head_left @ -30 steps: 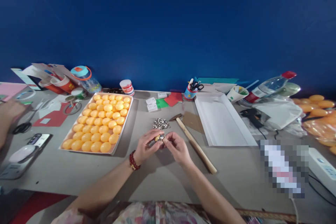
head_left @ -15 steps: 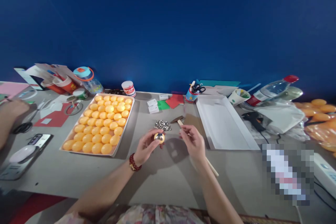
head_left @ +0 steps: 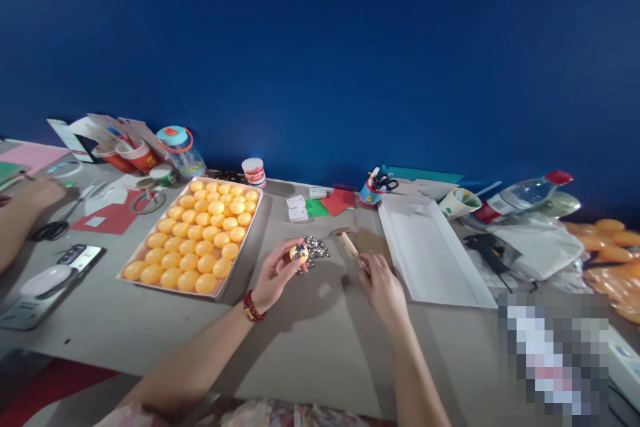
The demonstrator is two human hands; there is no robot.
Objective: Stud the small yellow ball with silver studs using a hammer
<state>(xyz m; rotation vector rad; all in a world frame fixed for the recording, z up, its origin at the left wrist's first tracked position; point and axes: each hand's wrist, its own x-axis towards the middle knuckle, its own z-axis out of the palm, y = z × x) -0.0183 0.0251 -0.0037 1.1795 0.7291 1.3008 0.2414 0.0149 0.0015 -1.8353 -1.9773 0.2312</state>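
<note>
A patterned top [head_left: 295,413] in cream, pink and greyish tones is worn, with its pale left sleeve [head_left: 133,416] ended above the forearm. The left hand [head_left: 276,275] and right hand [head_left: 384,288] are ungloved; a dark red beaded bracelet [head_left: 253,307] with a gold-coloured piece is worn.

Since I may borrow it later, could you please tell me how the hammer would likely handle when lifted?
The hammer would probably feel head-heavy, with its dark head at one end. Its pale wooden-looking handle should stay stiff, appearing straight and solid.

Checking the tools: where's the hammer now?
In the head view, the hammer is right of centre, between the silvery pile and the white tray, held in the right hand.
</note>
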